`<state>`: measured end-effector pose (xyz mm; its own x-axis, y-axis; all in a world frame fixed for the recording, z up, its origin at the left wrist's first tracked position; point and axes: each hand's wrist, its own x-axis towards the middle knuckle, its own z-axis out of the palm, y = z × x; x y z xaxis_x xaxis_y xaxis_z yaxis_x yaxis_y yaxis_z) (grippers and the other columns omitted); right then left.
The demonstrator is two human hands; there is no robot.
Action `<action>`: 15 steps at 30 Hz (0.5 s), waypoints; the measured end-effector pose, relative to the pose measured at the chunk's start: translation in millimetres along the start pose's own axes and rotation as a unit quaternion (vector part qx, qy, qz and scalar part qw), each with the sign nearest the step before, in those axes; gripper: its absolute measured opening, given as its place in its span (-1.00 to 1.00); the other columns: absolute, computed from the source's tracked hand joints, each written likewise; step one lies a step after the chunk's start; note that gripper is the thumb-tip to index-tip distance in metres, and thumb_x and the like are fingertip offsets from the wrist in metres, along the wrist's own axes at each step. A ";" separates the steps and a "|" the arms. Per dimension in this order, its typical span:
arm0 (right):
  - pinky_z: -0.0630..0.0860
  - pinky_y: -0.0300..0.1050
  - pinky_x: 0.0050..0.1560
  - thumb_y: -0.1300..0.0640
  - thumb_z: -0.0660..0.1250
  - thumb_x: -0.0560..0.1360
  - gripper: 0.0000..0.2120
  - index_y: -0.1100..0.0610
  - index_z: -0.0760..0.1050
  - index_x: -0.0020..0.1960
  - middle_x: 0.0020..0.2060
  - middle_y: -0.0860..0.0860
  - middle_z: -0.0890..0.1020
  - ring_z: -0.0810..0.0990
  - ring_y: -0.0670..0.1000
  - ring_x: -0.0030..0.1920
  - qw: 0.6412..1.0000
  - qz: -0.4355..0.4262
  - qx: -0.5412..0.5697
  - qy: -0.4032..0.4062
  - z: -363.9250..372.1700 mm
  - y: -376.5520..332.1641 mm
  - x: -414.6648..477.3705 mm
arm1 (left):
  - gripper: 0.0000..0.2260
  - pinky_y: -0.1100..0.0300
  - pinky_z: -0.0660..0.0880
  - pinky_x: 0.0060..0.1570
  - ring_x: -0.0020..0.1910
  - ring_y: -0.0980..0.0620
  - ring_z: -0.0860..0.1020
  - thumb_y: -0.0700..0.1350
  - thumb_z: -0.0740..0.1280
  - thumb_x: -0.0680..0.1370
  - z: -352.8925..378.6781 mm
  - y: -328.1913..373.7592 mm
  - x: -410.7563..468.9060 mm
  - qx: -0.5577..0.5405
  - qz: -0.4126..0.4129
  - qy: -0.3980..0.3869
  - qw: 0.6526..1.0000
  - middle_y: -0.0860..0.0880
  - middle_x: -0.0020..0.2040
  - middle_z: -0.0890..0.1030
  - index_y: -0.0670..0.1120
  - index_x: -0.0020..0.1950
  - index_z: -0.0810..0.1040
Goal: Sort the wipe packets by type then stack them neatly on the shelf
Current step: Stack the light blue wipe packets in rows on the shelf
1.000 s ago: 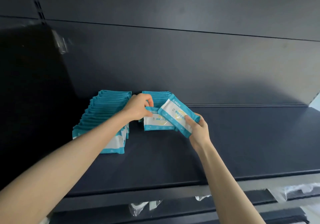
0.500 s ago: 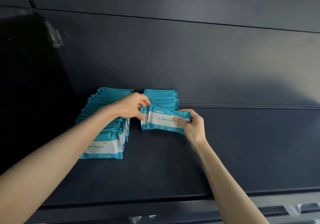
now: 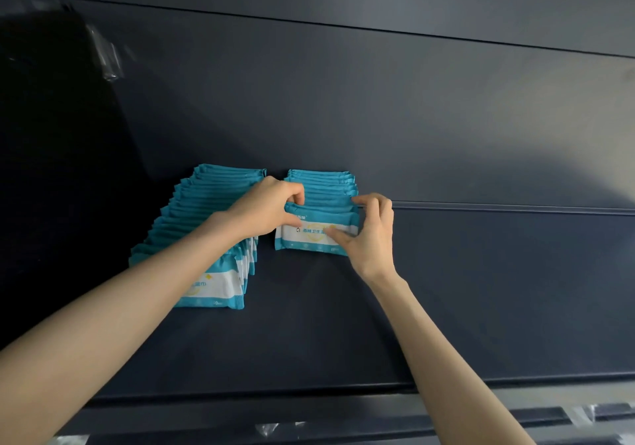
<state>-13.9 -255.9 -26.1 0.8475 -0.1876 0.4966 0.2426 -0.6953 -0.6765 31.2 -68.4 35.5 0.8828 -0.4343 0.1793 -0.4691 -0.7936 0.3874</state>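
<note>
Left hand [image 3: 264,207] and right hand [image 3: 369,235] each pinch an end of the front packet [image 3: 316,235] at the near end of the right row [image 3: 323,186] on the shelf [image 3: 481,290]; I'd worry uneven release tips it forward

Dark navy back panel [image 3: 343,100] with horizontal seams; matte shelf [image 3: 481,307] in same colour; light patch [image 3: 584,155] far right; deep shadow [image 3: 51,169] left; clear plastic film [image 3: 106,56] upper left; film bits [image 3: 275,427] by near lower rail [image 3: 343,407].
</note>
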 end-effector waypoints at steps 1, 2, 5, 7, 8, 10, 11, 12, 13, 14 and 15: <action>0.30 -0.09 0.31 0.10 0.54 0.34 -0.36 0.12 0.35 0.34 0.28 0.01 0.34 0.31 0.01 0.25 0.999 -0.009 -0.021 -0.029 -1.6 1.3 0.2 | -0.72 0.06 0.48 0.09 0.13 -0.01 0.52 -0.04 0.52 0.39 -0.5 0.6 -0.8 0.011 0.003 0.005 1.000 -0.05 0.09 0.59 -0.05 0.03 0.55; 0.23 -0.11 0.34 0.10 0.53 0.35 -0.30 0.10 0.30 0.40 0.35 0.00 0.31 0.27 0.01 0.30 0.997 -0.015 -0.045 -0.058 -2.9 2.7 0.2 | -0.72 0.03 0.48 0.10 0.13 -0.01 0.53 -0.03 0.51 0.40 -1.0 1.3 -1.7 0.023 0.009 0.008 1.000 -0.04 0.10 0.59 -0.06 0.04 0.55; 0.13 -0.05 0.39 0.07 0.49 0.39 -0.30 0.04 0.28 0.45 0.46 -0.03 0.22 0.16 0.04 0.41 0.990 -0.025 -0.099 -0.094 -4.2 3.4 0.5 | -0.72 0.10 0.45 -0.01 0.05 0.02 0.52 0.02 0.46 0.44 -1.5 3.5 -4.2 0.086 0.042 0.021 0.995 0.03 0.09 0.56 -0.06 0.06 0.53; 0.11 -0.01 0.40 0.05 0.47 0.41 -0.32 0.03 0.27 0.45 0.49 -0.04 0.17 0.11 0.05 0.44 0.987 -0.030 -0.120 -0.100 -4.2 1.9 1.2 | -0.68 0.17 0.37 -0.08 0.03 0.07 0.44 0.06 0.43 0.46 -2.2 4.9 -5.2 0.143 0.065 0.039 0.987 0.05 0.11 0.48 -0.06 0.11 0.50; 0.10 0.00 0.41 0.05 0.46 0.43 -0.33 0.02 0.26 0.46 0.51 -0.04 0.15 0.09 0.05 0.46 0.985 -0.034 -0.134 -0.105 -4.1 1.7 1.8 | -0.63 0.17 0.36 -0.04 0.08 0.07 0.40 0.08 0.42 0.46 -3.0 5.2 -4.8 0.167 0.077 0.047 0.982 0.04 0.15 0.43 -0.06 0.16 0.48; 0.08 0.01 0.42 0.02 0.42 0.46 -0.33 0.01 0.21 0.49 0.53 -0.03 0.11 0.05 0.06 0.49 0.980 -0.041 -0.161 -0.113 -3.8 2.2 2.7 | -0.48 0.11 0.32 0.20 0.29 0.03 0.33 0.13 0.38 0.48 -4.4 4.4 -2.4 0.206 0.086 0.034 0.974 0.00 0.33 0.37 -0.09 0.35 0.39; 0.06 0.02 0.43 0.01 0.40 0.48 -0.33 0.00 0.19 0.50 0.54 -0.04 0.09 0.03 0.07 0.50 0.977 -0.043 -0.172 -0.116 -3.8 2.3 3.2 | -0.42 0.08 0.25 0.32 0.40 0.01 0.26 0.15 0.34 0.50 -5.2 3.8 -0.9 0.223 0.083 0.011 0.971 -0.02 0.43 0.30 -0.09 0.43 0.31; 0.05 0.02 0.43 -0.01 0.38 0.49 -0.33 -0.01 0.16 0.51 0.54 -0.04 0.07 0.02 0.07 0.50 0.975 -0.043 -0.182 -0.118 -3.6 2.7 3.9 | -0.39 0.06 0.16 0.39 0.48 0.00 0.18 0.16 0.29 0.53 -5.3 2.9 1.4 0.240 0.080 -0.016 0.967 -0.02 0.51 0.22 -0.10 0.49 0.23; 0.03 0.02 0.43 -0.02 0.36 0.50 -0.33 -0.03 0.14 0.52 0.54 -0.05 0.05 0.00 0.07 0.51 0.973 -0.042 -0.194 -0.121 -3.4 3.2 4.6 | -0.38 0.06 0.10 0.43 0.51 0.00 0.11 0.16 0.24 0.56 -4.6 2.4 3.5 0.258 0.080 -0.041 0.962 -0.03 0.54 0.15 -0.10 0.52 0.17; 0.02 0.03 0.44 -0.04 0.34 0.51 -0.33 -0.04 0.12 0.53 0.55 -0.05 0.04 -0.01 0.08 0.51 0.970 -0.040 -0.204 -0.125 -3.5 3.8 5.4 | -0.39 0.07 0.06 0.45 0.53 0.01 0.07 0.15 0.20 0.58 -3.3 2.3 4.9 0.274 0.081 -0.061 0.956 -0.05 0.55 0.10 -0.10 0.53 0.12; 0.01 0.03 0.44 -0.05 0.32 0.52 -0.34 -0.05 0.10 0.53 0.55 -0.05 0.03 -0.02 0.09 0.52 0.968 -0.038 -0.213 -0.128 -3.7 4.2 6.2 | -0.41 0.07 0.04 0.46 0.53 0.01 0.05 0.14 0.16 0.60 -1.4 2.3 5.9 0.285 0.082 -0.074 0.952 -0.06 0.56 0.07 -0.11 0.54 0.10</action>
<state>-9.4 -262.6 -23.8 0.9373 0.0155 0.3481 0.1383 -0.9335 -0.3308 35.3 -72.1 38.8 0.8024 -0.5946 0.0502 -0.5759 -0.7937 -0.1957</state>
